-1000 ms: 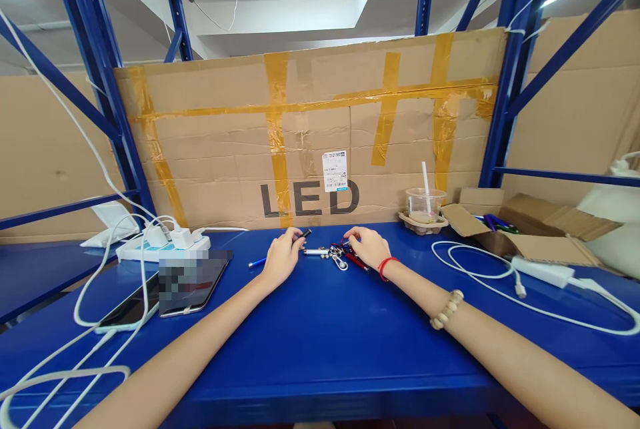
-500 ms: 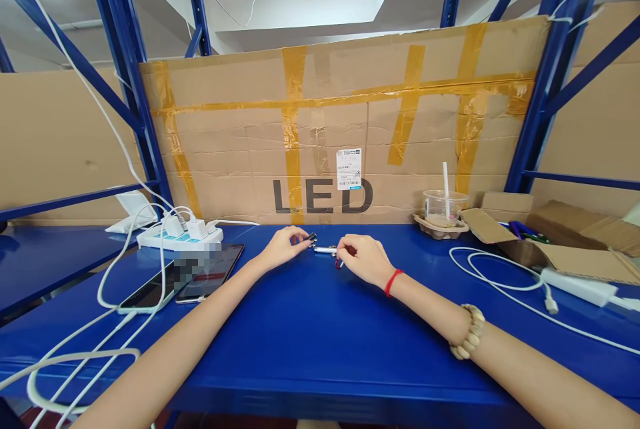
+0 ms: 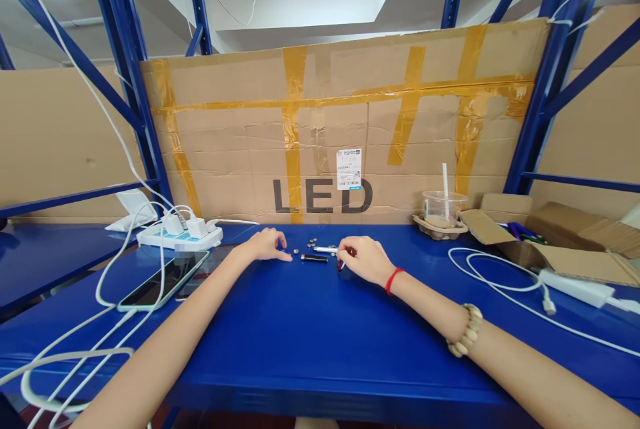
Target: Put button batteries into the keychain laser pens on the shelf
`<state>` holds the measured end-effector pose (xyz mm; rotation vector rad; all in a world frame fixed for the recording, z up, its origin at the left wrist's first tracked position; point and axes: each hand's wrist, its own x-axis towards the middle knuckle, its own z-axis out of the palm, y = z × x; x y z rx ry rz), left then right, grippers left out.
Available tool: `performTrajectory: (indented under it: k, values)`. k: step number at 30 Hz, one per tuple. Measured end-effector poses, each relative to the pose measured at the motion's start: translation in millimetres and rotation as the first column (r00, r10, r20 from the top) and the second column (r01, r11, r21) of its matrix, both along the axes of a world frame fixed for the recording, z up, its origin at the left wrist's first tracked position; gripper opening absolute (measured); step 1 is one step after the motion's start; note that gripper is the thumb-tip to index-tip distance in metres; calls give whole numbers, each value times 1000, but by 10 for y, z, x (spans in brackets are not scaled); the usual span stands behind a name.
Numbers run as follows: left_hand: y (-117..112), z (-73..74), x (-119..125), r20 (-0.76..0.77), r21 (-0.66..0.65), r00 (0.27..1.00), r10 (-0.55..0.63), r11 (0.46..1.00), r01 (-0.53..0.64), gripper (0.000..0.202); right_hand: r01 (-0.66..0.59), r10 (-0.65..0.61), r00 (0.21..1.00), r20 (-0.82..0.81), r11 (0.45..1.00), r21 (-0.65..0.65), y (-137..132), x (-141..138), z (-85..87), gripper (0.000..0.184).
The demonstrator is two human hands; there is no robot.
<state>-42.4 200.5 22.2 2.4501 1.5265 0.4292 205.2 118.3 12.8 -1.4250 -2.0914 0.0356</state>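
My left hand (image 3: 266, 245) is over the blue table, its thumb and fingers apart with nothing visible between them. Just to its right lies a short black tube (image 3: 315, 258), flat on the surface. Behind that is a slim white and silver stick (image 3: 325, 250), its right end close to my right fingers. Several tiny silver round pieces (image 3: 312, 243) are scattered behind these, and another small piece (image 3: 296, 251) sits nearer my left fingertips. My right hand (image 3: 364, 258) is closed in a pinch on a small red object (image 3: 341, 265), mostly hidden by the fingers; its kind cannot be made out.
Phones (image 3: 165, 282), a white power strip (image 3: 180, 239) and looping white cables (image 3: 80, 355) are on the left. To the right are a plastic cup (image 3: 445, 205) with a straw, an opened cardboard box (image 3: 575, 259) and a white cable (image 3: 493, 277). Tall cardboard (image 3: 240, 149) closes off the back.
My left hand has let go of the black tube, which now lies on the table, and has moved left and slightly down. My right hand has barely moved.
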Motion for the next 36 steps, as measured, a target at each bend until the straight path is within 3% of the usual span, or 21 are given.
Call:
performTrajectory:
  k: [2, 5, 11, 15, 18, 21, 27, 30, 36]
  values:
    - [63, -49, -78, 48, -73, 998, -29, 997, 33, 37, -68, 69, 997, 19, 996, -51, 1, -7, -15, 20]
    - [110, -114, -97, 154, -48, 985, -76, 995, 84, 30, -144, 151, 987, 56, 983, -112, 4, -11, -33, 19]
    - [82, -89, 8, 407, 84, 906, -120, 992, 94, 29, -113, 124, 985, 121, 989, -95, -9, -21, -18, 19]
    - [5, -15, 90, 492, 233, 853, -173, 971, 62, 29, -116, 126, 982, 141, 990, -79, -13, -39, -15, 19]
    - [-23, 10, 110, 465, 328, 861, -207, 943, 50, 34, -142, 149, 980, 128, 988, -64, -14, -44, -24, 20]
    - [2, -4, 84, 369, 341, 901, -228, 935, 97, 36, -168, 173, 978, 120, 984, -53, -17, -42, -31, 21]
    - [37, -74, -11, 261, 244, 933, -250, 952, 187, 17, -193, 197, 972, 125, 980, -39, -23, -42, -40, 20]
    - [39, -117, -56, 199, 168, 954, -222, 967, 190, 27, -196, 199, 972, 126, 980, -33, -19, -43, -47, 19]
    - [74, -147, -101, 200, 146, 963, -178, 978, 150, 20, -195, 197, 972, 130, 980, -29, -31, -53, -37, 19]
